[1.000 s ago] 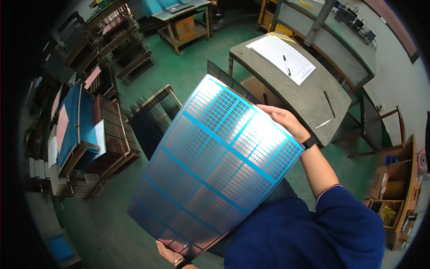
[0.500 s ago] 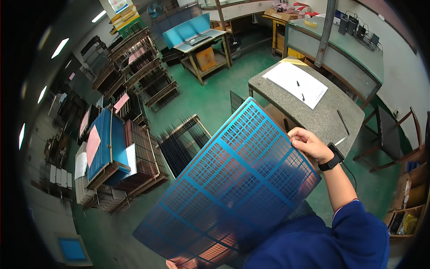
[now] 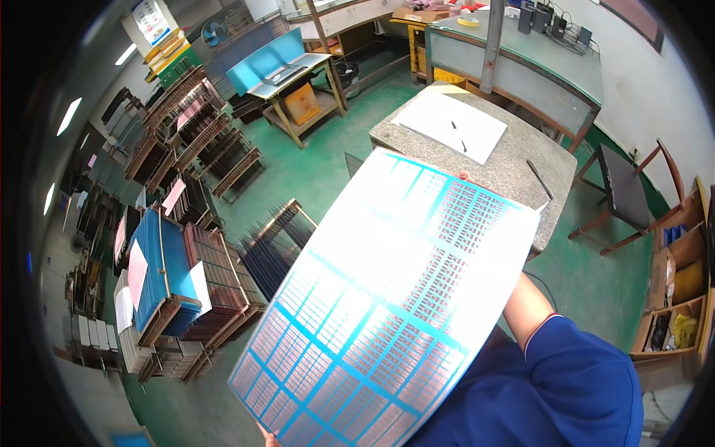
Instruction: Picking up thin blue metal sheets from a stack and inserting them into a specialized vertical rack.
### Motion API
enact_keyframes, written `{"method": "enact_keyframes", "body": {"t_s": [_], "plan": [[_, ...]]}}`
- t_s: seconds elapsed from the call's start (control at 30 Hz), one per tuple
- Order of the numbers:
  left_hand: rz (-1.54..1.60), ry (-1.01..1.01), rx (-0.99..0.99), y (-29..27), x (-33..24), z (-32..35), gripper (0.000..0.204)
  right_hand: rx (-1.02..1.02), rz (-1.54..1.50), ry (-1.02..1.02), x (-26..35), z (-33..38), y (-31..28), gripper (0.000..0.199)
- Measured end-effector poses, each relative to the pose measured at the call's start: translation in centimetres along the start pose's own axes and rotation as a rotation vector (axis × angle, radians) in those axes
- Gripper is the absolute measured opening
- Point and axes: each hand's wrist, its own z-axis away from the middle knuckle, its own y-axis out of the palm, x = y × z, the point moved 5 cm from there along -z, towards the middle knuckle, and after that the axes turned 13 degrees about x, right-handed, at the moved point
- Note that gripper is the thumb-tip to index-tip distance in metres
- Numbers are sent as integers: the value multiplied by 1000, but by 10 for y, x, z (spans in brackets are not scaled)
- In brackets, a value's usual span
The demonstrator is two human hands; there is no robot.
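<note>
A large thin circuit board panel (image 3: 357, 328), blue with a fine grid of coppery cells, is held up tilted in front of me. Strong white glare washes out much of its upper half. My left hand (image 3: 269, 435) is closed on the panel's lower left edge, with only its fingertips in sight. Behind the panel is my right hand (image 3: 463, 176); a fingertip shows over the far edge, and the forearm comes up from the lower right. Beyond the far edge stands a speckled grey table (image 3: 514, 175) bearing white paper (image 3: 454, 123) and a black pen (image 3: 540, 179).
To the left, racks hold upright blue panels (image 3: 160, 257) and reddish panels (image 3: 212, 261). A wire rack (image 3: 279, 231) stands on the green floor just left of my panel. At the right are a dark chair (image 3: 625, 186) and a wooden shelf (image 3: 674, 298) with small items.
The panel has turned so its face now catches bright light. My right hand has gone from plain view at the right edge to mostly hidden behind it. The whole view has shifted rightward.
</note>
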Motion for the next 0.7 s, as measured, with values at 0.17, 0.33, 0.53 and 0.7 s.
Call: {"method": "enact_keyframes", "body": {"t_s": [0.17,0.33,0.53,0.7], "plan": [[-139,-85,145,22,7,6,46,60,-182,33,-5,1,12,38],[339,-262,201,5,78,4,55,71,-250,46,-7,0,15,40],[425,-337,183,15,97,6,58,42,-208,15,-7,12,12,40],[384,-344,154,11,107,5,57,-3,-161,-10,-12,27,6,40]]}}
